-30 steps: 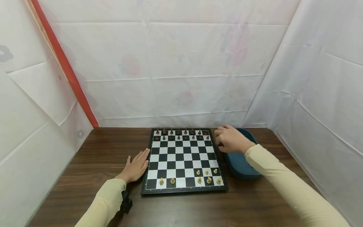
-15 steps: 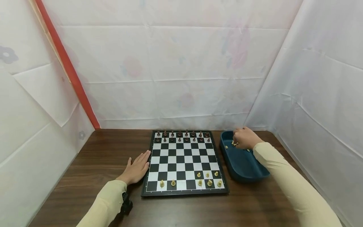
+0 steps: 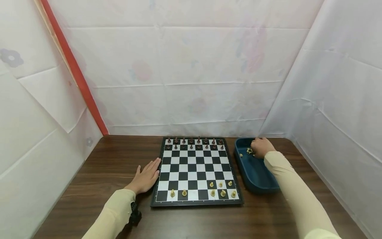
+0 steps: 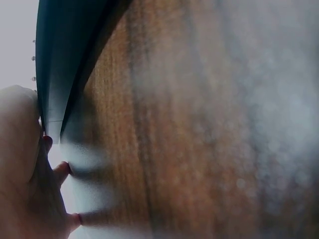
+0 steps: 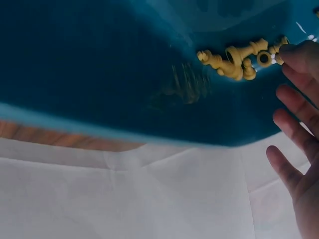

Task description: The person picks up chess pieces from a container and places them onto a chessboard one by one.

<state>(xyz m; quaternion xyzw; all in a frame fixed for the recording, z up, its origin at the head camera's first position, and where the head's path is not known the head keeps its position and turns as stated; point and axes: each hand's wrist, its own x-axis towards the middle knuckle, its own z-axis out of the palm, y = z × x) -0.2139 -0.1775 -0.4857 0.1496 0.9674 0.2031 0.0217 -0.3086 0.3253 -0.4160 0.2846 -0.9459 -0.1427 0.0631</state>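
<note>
A black-framed chessboard (image 3: 191,171) lies on the wooden table. Two rows of dark chess pieces (image 3: 191,141) stand at its far side, and several pale yellow pieces (image 3: 223,193) stand near the front edge. Flat beside the board's left side rests my left hand (image 3: 144,177), fingertips at the frame. My right hand (image 3: 262,147) is inside the far end of the blue tray (image 3: 259,187). In the right wrist view, its thumb and forefinger are at a loose heap of yellow chess pieces (image 5: 234,62); the other fingers extend loosely. No firm grip shows.
The tray stands right of the chessboard, close to its edge. One yellow piece (image 3: 241,155) lies apart by the tray's left wall. White patterned sheets (image 3: 194,83) enclose the table at the back and sides, with a red strip (image 3: 74,69) on the left.
My right hand has gone from beside the board's far right corner into the tray, down to the yellow pieces. My left hand has stayed at the board's edge. The view has shifted slightly.
</note>
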